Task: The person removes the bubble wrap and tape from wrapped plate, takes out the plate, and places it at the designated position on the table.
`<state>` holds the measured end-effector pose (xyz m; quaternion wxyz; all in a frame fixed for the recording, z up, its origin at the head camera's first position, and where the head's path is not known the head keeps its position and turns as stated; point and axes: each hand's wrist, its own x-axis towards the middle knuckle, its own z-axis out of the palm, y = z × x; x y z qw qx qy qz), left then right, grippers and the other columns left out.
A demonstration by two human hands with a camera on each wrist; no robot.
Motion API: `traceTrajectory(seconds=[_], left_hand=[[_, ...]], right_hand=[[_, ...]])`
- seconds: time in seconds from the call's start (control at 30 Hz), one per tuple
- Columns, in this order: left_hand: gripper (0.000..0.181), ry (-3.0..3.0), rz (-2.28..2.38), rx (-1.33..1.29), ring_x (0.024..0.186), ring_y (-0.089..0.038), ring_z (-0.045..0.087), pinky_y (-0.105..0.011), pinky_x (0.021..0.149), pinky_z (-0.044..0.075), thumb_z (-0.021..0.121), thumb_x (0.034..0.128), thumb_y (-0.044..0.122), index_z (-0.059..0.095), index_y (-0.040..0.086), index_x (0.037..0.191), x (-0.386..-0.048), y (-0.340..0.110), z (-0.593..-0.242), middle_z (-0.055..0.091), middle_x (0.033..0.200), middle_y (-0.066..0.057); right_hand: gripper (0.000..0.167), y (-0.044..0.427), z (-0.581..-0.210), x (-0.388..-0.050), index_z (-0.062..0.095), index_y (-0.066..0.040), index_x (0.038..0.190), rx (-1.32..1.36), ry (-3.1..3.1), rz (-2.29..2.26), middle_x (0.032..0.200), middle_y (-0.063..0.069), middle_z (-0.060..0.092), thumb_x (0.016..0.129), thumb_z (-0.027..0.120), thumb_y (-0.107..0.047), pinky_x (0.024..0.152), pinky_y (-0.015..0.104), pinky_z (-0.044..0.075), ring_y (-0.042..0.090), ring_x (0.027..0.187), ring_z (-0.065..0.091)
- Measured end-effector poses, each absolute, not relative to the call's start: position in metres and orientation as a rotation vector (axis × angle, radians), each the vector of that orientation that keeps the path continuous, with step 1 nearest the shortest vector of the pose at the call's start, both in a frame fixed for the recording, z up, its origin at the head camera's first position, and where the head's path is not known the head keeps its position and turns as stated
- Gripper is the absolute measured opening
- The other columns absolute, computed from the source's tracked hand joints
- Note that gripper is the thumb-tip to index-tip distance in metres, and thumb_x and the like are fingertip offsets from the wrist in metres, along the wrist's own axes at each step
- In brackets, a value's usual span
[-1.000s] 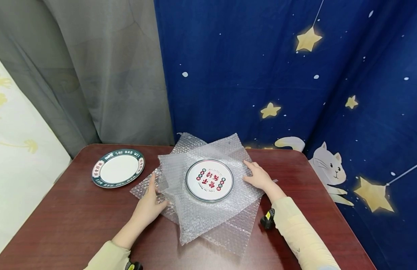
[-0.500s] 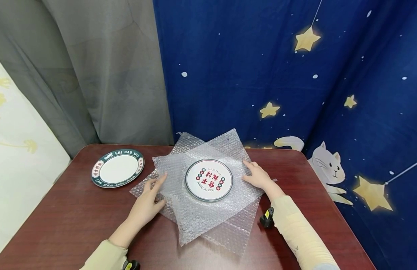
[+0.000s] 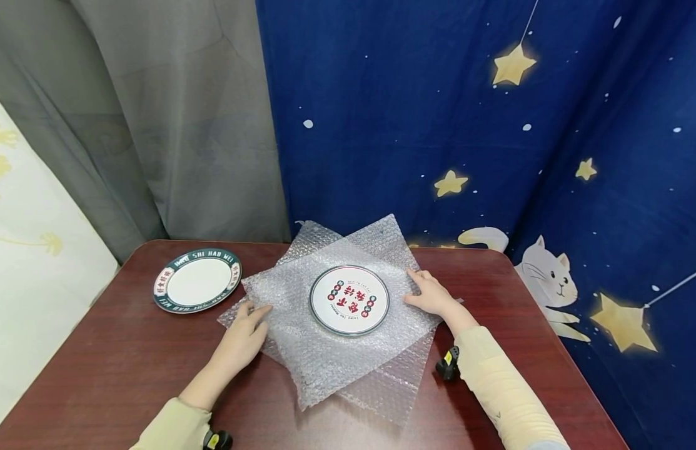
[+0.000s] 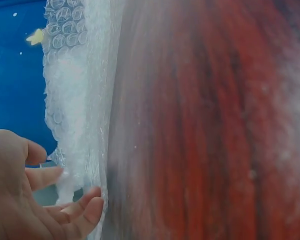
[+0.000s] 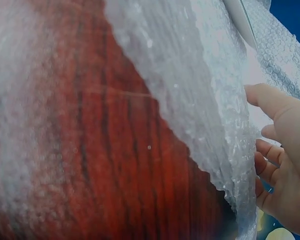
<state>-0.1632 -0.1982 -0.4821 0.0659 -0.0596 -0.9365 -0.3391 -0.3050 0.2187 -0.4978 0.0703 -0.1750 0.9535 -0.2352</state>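
Note:
A small white plate [image 3: 350,300] with a dark rim and red characters lies on two overlapping sheets of bubble wrap. The upper sheet [image 3: 331,369] spreads across the lower sheet [image 3: 384,390], whose corners stick out around it. My left hand [image 3: 241,334] is at the upper sheet's left edge, its fingers loosely bent near the left corner. In the left wrist view, fingertips [image 4: 92,212] touch the edge of the wrap. My right hand [image 3: 434,297] rests its fingers on the right edge, thumb and forefinger spread, left of its palm. The right wrist view has the fingers beside the wrap [image 5: 215,100].
An oval plate [image 3: 166,279] with a dark green lettered rim lies at the back left of the brown wooden table [image 3: 117,369]. Behind the table hang a grey curtain [image 3: 201,125] and a blue starry curtain [image 3: 381,112].
The upper sheet's left side has spread out leftward and lies flatter. My left hand moved up over its edge, then back to the left. My right hand and the small plate stay in place.

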Motion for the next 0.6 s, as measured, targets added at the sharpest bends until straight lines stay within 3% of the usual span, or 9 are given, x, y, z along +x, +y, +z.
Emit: traceTrajectory(seconds=[0.3,0.4,0.6], left_hand=[[0.058,-2.898,-0.956,-0.143,0.110,-0.052,0.051,-0.060,0.091,0.043,0.066,0.0889,0.027,0.051,-0.015,0.127,-0.1655,-0.1978,-0.4850,0.025,0.137,-0.042],[0.067,-2.930,-0.922,-0.136,0.116,-0.057,0.043,-0.061,0.092,0.042,0.070,0.0848,0.029,0.049,-0.018,0.127,-0.1663,-0.1978,-0.4846,0.018,0.139,-0.044],[0.077,-2.978,-0.859,-0.182,0.130,-0.054,0.026,-0.060,0.100,0.035,0.076,0.0782,0.032,0.047,-0.021,0.126,-0.1671,-0.1984,-0.4829,0.013,0.144,-0.043]], right_hand=[[0.095,0.2182,-0.4950,-0.3041,0.027,0.000,0.149,-0.481,2.823,-0.715,0.141,0.020,0.034,0.080,0.073,-0.046,0.102,0.054,0.036,0.038,0.129,0.035],[0.098,0.2183,-0.4938,-0.3036,0.026,0.001,0.149,-0.479,2.799,-0.722,0.142,0.020,0.031,0.079,0.075,-0.047,0.102,0.055,0.035,0.038,0.131,0.032],[0.102,0.2180,-0.4940,-0.3041,0.025,0.000,0.150,-0.483,2.769,-0.695,0.145,0.019,0.028,0.076,0.077,-0.047,0.103,0.056,0.032,0.038,0.132,0.027]])
